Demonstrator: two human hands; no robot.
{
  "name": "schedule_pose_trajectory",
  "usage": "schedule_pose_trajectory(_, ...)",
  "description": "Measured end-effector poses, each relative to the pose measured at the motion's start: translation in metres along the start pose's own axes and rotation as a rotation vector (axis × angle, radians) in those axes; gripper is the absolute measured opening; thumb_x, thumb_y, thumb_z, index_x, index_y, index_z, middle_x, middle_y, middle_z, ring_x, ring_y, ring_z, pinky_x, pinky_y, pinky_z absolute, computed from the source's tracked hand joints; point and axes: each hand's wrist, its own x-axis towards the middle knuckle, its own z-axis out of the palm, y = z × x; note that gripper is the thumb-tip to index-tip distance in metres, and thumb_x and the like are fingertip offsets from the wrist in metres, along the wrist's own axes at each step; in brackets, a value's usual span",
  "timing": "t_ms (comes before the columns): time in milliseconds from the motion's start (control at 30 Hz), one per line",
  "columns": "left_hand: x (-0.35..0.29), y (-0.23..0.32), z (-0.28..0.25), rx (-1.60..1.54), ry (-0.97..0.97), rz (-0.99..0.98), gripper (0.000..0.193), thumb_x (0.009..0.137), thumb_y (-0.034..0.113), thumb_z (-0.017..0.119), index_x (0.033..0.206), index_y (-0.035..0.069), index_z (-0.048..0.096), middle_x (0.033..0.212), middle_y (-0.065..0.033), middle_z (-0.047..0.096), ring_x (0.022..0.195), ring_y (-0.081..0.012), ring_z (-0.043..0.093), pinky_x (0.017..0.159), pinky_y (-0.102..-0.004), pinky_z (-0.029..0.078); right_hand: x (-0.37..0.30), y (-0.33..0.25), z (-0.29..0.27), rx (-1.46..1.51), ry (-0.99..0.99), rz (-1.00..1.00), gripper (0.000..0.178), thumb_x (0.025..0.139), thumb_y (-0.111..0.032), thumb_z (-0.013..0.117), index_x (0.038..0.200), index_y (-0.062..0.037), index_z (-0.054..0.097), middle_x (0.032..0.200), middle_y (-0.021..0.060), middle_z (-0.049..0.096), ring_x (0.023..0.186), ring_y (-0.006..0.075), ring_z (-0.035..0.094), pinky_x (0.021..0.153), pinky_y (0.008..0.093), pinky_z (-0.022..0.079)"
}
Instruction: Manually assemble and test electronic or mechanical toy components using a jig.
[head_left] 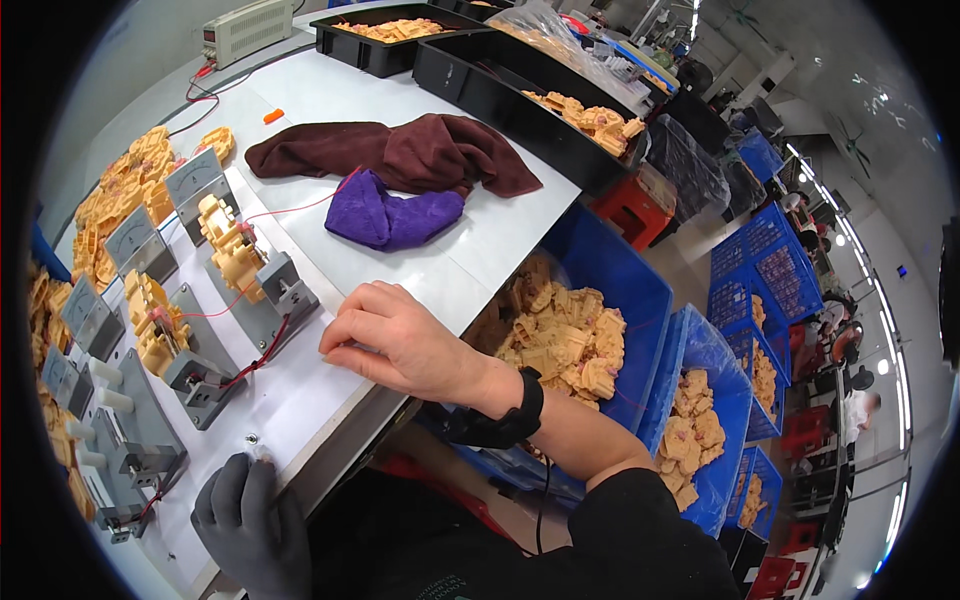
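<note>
My left hand (pixel 250 522), in a grey glove, rests at the table's near edge. Its fingers are bent and close together, beside a small metal screw-like piece (pixel 251 439); a whitish bit shows at a fingertip. My bare right hand (pixel 405 342), a black strap (pixel 522 415) round its wrist, lies over the table's edge right of the test fixtures. Its fingers curl inward, and whatever may be in them is hidden. Two cream plastic parts with red wires, one farther (pixel 236 245) and one nearer (pixel 155 325), sit in grey fixtures. The nearest fixture (pixel 135 440) has white posts and no cream part.
Analog meters (pixel 138 242) stand behind the fixtures, with heaped cream parts (pixel 125 190) beyond. Brown (pixel 400 155) and purple cloths (pixel 390 212) lie mid-table. Black trays (pixel 500 75) and a power supply (pixel 247 32) stand at the back. Blue bins (pixel 640 290) of parts stand right.
</note>
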Motion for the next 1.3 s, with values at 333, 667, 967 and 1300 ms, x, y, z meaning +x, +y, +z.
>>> schedule_pose_trajectory(333,0.000,0.001,0.000,-0.005,-0.008,0.004,0.047,0.076,0.001,0.070,0.121,0.007,0.061,0.123,-0.0141,0.060,0.112,-0.0349,0.054,0.095,-0.0442,0.042,0.002,-0.003,0.001,-0.042,0.010,0.018,0.008,0.088,-0.013,0.070,0.093,-0.0087,0.066,0.091,0.0052,0.058,0.088,0.0248,0.055,0.082,0.0359,0.044)
schedule_pose_trajectory(667,0.002,0.003,-0.001,-0.030,0.000,-0.001,0.046,0.075,0.001,0.070,0.120,0.007,0.061,0.123,-0.0128,0.060,0.113,-0.0340,0.054,0.096,-0.0440,0.041,0.002,-0.007,0.001,-0.056,0.030,0.029,0.008,0.088,-0.013,0.069,0.091,-0.0066,0.065,0.089,0.0068,0.058,0.087,0.0264,0.056,0.081,0.0369,0.044)
schedule_pose_trajectory(967,0.002,-0.001,0.004,-0.012,0.021,-0.004,0.045,0.073,0.003,0.072,0.117,0.008,0.062,0.120,-0.0118,0.060,0.111,-0.0333,0.054,0.094,-0.0435,0.042,0.003,-0.010,0.004,-0.088,0.051,0.042,0.006,0.087,-0.011,0.068,0.089,-0.0053,0.065,0.088,0.0084,0.060,0.087,0.0288,0.056,0.080,0.0377,0.045)
schedule_pose_trajectory(1300,0.010,0.002,0.000,-0.009,0.080,0.002,0.040,0.070,0.012,0.076,0.109,0.015,0.065,0.114,-0.0018,0.061,0.101,-0.0249,0.059,0.080,-0.0395,0.045,-0.001,-0.015,-0.004,-0.046,-0.052,0.143,0.015,0.088,0.000,0.067,0.102,-0.0039,0.067,0.096,0.0076,0.056,0.089,0.0204,0.057,0.077,0.0288,0.050)
